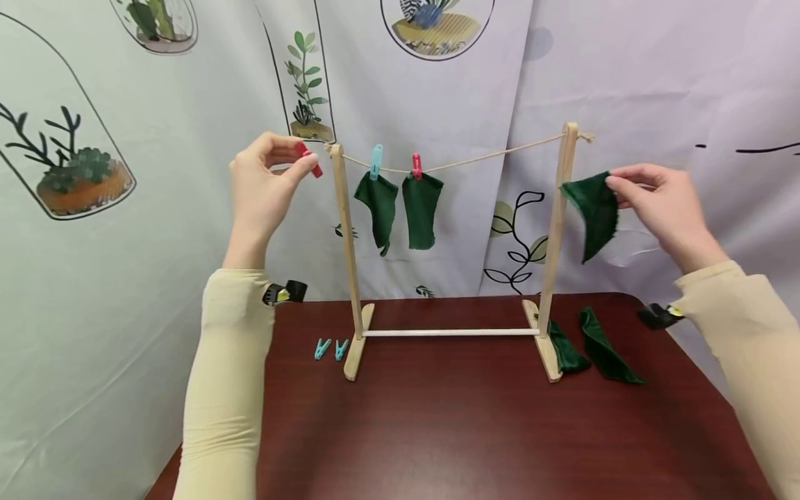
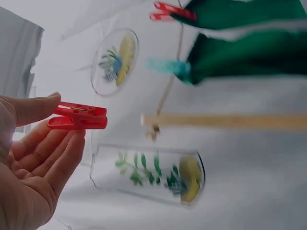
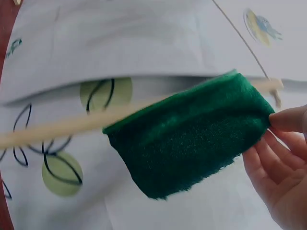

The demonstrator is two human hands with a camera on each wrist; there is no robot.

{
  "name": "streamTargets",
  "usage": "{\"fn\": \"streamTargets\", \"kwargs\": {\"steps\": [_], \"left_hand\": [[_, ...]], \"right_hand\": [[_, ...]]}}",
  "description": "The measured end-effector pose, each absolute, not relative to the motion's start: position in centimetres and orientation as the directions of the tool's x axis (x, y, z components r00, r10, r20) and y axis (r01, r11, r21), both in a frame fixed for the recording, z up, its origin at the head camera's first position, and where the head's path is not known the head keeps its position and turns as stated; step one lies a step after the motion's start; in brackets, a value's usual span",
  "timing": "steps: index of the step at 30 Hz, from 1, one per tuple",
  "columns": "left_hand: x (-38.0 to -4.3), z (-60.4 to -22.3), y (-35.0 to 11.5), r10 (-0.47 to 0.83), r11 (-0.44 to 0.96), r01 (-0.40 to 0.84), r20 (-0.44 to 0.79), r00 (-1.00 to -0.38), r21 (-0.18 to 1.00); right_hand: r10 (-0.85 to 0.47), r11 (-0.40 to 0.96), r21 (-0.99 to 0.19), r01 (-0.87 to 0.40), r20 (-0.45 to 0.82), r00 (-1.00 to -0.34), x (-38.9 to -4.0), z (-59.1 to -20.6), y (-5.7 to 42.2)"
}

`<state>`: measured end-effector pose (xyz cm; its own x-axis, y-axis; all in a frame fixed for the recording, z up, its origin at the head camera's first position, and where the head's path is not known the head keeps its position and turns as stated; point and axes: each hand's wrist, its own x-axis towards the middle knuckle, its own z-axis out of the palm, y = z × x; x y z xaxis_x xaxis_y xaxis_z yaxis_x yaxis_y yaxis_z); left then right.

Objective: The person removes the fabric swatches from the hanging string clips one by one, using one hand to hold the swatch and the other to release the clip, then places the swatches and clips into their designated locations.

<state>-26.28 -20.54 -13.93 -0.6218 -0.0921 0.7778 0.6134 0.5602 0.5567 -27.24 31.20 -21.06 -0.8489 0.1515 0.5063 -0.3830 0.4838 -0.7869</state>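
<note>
Head, left hand [image 1: 259, 191]: red clothespin [image 1: 309, 160] pinched in fingers, near left post [image 1: 348, 243].
Head, right hand [image 1: 669, 205]: green cloth [image 1: 596, 208] pinched by fingers, just beside right post [image 1: 557, 215].
Head, clothesline [image 1: 500, 152]: two cloths [image 1: 421, 212] pegged.
Left wrist, red clothespin: gripped by thumb and fingers.
Right wrist, green cloth: held at one end, suspended before right post.

Plant-printed cloth [image 1: 600, 69] is hanging behind a dark worktop [image 1: 431, 423] that is carrying a miniature clothesline frame [image 1: 450, 332], suggesting a staged tabletop corner, whether in a home or studio unclear.
</note>
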Motion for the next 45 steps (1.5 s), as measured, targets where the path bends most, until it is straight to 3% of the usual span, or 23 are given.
{"fn": "streamTargets", "kwargs": {"steps": [4, 9, 18, 23, 31, 37, 45], "left_hand": [[-26.1, -14.8, -22.1, -0.088, 0.600, 0.581, 0.767, -0.636, 0.550], [-26.0, -16.5, -24.4, -0.107, 0.654, 0.518, 0.745, -0.658, 0.551], [-26.2, -21.5, -29.3, -0.128, 0.721, 0.395, 0.670, -0.732, 0.569], [-26.2, -24.1, -31.2, -0.139, 0.756, 0.314, 0.610, -0.780, 0.574], [-26.1, -28.7, -32.9, -0.116, 0.795, 0.230, 0.512, -0.851, 0.562], [-26.0, -32.8, -33.6, -0.109, 0.814, 0.164, 0.425, -0.899, 0.557], [-25.6, -37.7, -34.7, -0.102, 0.832, 0.095, 0.319, -0.942, 0.546]], "right_hand": [[0.208, 0.528, -0.779, -0.338, 0.505, -0.838, -26.4, -21.2, 34.0], [0.280, 0.715, -0.681, -0.158, 0.486, -0.828, -26.1, -22.7, 36.6], [0.232, 0.842, -0.534, -0.073, 0.482, -0.845, -25.8, -27.2, 41.1], [0.232, 0.860, -0.509, -0.024, 0.433, -0.871, -25.4, -29.8, 42.9], [0.162, 0.876, -0.480, -0.050, 0.390, -0.906, -24.8, -34.8, 46.1], [0.145, 0.855, -0.517, -0.038, 0.308, -0.940, -24.2, -38.0, 46.8], [0.122, 0.826, -0.559, -0.075, 0.307, -0.944, -23.9, -41.5, 47.2]]}}
